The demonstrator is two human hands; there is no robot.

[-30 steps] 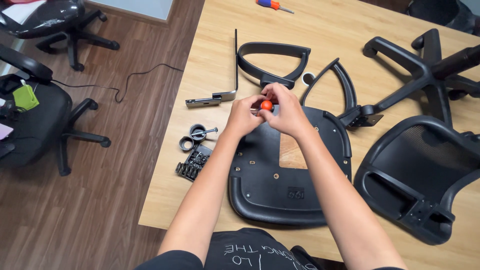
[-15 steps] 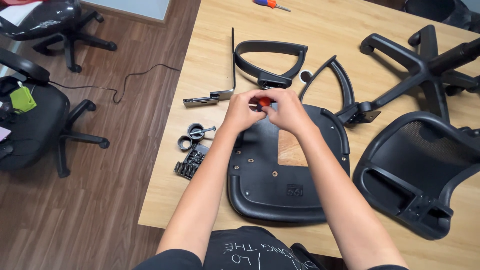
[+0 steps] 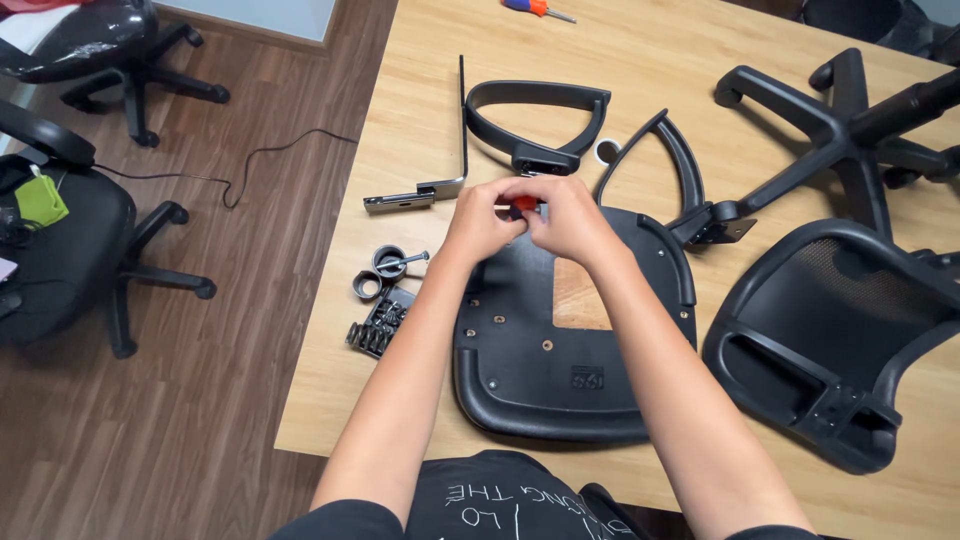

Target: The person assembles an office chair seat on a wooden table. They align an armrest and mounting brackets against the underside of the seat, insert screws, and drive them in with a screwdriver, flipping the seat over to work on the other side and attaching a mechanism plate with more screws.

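My left hand (image 3: 478,222) and my right hand (image 3: 572,220) meet over the far edge of an upside-down black chair seat (image 3: 560,370) on the wooden table. Fingers of both hands close around a small red-orange piece (image 3: 525,203), most of it hidden by the fingertips. The seat's underside shows several screw holes and a square opening with table wood behind it. Just beyond the hands lie a black loop armrest (image 3: 535,105) and an L-shaped metal bracket (image 3: 440,187).
A second armrest (image 3: 665,165) leans at the seat's far right. A mesh backrest (image 3: 840,330) and star base (image 3: 850,120) fill the right. Small hardware (image 3: 378,325) and rings (image 3: 388,263) lie left of the seat. A screwdriver (image 3: 535,8) lies far back. Office chairs (image 3: 70,250) stand on the floor.
Both hands stay together at the same spot. The fingers have closed a little more around the red-orange piece, so less of it shows now.
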